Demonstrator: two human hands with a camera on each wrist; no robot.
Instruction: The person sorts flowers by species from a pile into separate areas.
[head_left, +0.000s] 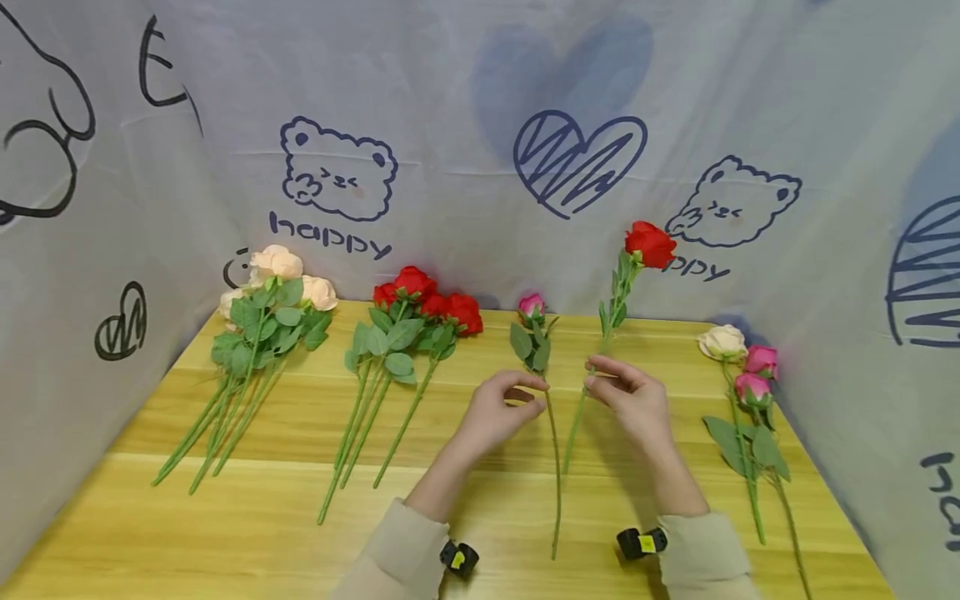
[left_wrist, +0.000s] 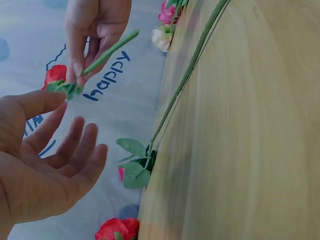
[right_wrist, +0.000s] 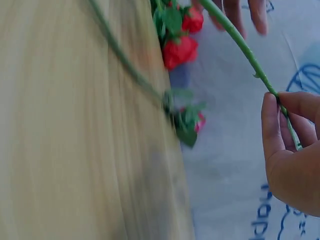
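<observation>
My right hand point(head_left: 634, 407) pinches the green stem of a red rose point(head_left: 650, 245) between thumb and fingers, with the bloom raised above the table's far edge. The right wrist view shows the thumb and fingertips meeting on that stem point(right_wrist: 250, 57). Empty, with fingers loosely spread, my left hand point(left_wrist: 47, 160) hovers to the left of the rose. From the head view, its fingertips overlap the stem of a single pink rose point(head_left: 532, 306) lying below on the table, bloom toward the back.
On the wooden table point(head_left: 285, 533), a bunch of peach roses point(head_left: 277, 263) lies at the left and several red roses point(head_left: 414, 282) lie left of centre. A cream rose point(head_left: 722, 342) and two pink roses point(head_left: 753, 388) are at the right. A printed cloth point(head_left: 450, 108) hangs behind.
</observation>
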